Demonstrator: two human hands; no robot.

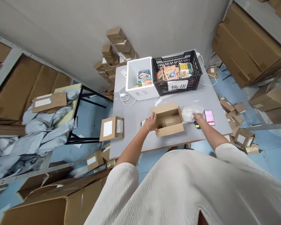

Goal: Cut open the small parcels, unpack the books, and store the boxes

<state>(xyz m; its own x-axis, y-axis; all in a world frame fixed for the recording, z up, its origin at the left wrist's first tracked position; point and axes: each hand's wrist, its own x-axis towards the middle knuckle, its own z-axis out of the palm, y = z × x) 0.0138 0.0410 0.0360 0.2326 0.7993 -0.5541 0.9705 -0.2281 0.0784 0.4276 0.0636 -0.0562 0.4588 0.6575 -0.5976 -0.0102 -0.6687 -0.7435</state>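
Grey table (135, 115): open carton (169, 120) hides left hand's (150, 122) fingertips.

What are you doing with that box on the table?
A person stands at a grey table with an open cardboard box in front of them. The left hand rests against the box's left side. The right hand touches a white plastic bag just right of the box. Smaller boxes sit inside. A pink item lies nearby, and a black crate and white bin stand behind.
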